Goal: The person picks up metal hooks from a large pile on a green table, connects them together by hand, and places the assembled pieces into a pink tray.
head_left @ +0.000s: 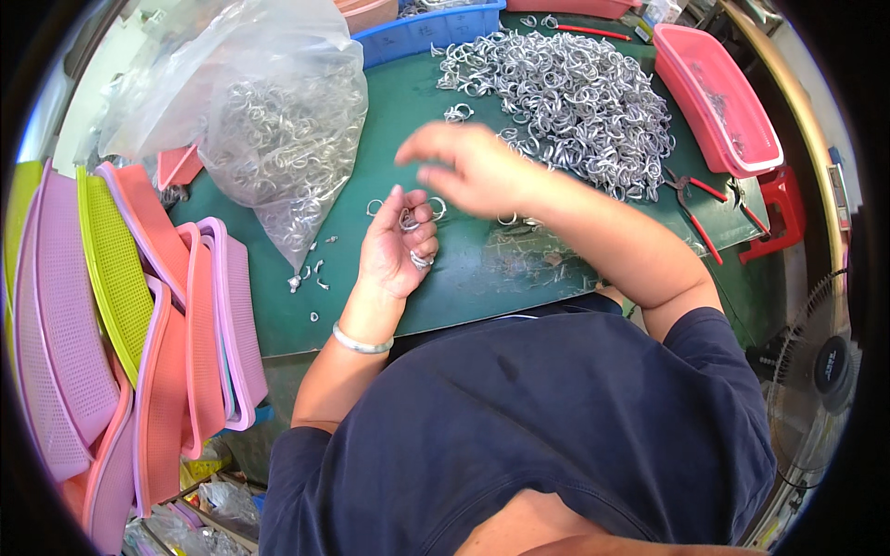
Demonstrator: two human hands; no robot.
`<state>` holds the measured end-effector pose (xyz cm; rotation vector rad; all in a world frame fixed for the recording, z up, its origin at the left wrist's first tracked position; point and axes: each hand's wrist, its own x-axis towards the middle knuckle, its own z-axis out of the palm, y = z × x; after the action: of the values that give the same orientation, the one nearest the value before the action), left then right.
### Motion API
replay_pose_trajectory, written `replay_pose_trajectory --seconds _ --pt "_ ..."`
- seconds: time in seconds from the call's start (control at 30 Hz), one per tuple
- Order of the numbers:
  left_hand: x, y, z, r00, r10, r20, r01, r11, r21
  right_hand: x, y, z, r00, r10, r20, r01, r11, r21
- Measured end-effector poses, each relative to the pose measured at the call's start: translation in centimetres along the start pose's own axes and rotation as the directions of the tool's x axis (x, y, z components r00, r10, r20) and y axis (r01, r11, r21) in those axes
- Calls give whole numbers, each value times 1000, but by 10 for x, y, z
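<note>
My left hand (pixel 397 248) is turned palm up above the green table, its fingers curled around a small silver metal ring (pixel 408 221). Another silver ring (pixel 421 261) sits at the lower fingers; whether it is worn or held I cannot tell. Two more rings show beside the fingertips, one on the left (pixel 374 208) and one on the right (pixel 438 208). Just above, my right hand (pixel 477 171) reaches across, slightly blurred, with thumb and forefinger apart and nothing visible between them. Beyond it lies a big heap of silver rings (pixel 575 107).
A clear plastic bag of rings (pixel 287 139) stands at the left, with small metal bits (pixel 306 276) below it. Red-handled pliers (pixel 691 208) and a pink bin (pixel 723 102) are at the right. Stacked plastic baskets (pixel 116 269) crowd the left edge; a fan (pixel 820 371) stands right.
</note>
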<state>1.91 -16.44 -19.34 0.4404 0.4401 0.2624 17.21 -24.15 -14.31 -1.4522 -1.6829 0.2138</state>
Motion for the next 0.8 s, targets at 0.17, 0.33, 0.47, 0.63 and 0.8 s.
replay_pose_trajectory --seconds 0.17,0.33,0.47,0.63,0.8 --pt "-6 2 6 975 165 -148 -55 827 560 20 70 -20 958 286 21 -236 830 -505" --pt "-6 -8 1 898 430 91 -193 201 960 28 74 -18 896 415 157 -261 779 -570" --pt "-13 -11 9 861 489 139 -111 -86 990 30 81 -27 916 370 156 -284 872 -399" --pt "-12 -9 4 836 493 239 -179 -166 970 18 66 -37 836 467 289 -542 615 573" --pt "-17 -12 2 754 480 449 -295 -364 883 -1 38 -32 864 364 349 -457 272 847"
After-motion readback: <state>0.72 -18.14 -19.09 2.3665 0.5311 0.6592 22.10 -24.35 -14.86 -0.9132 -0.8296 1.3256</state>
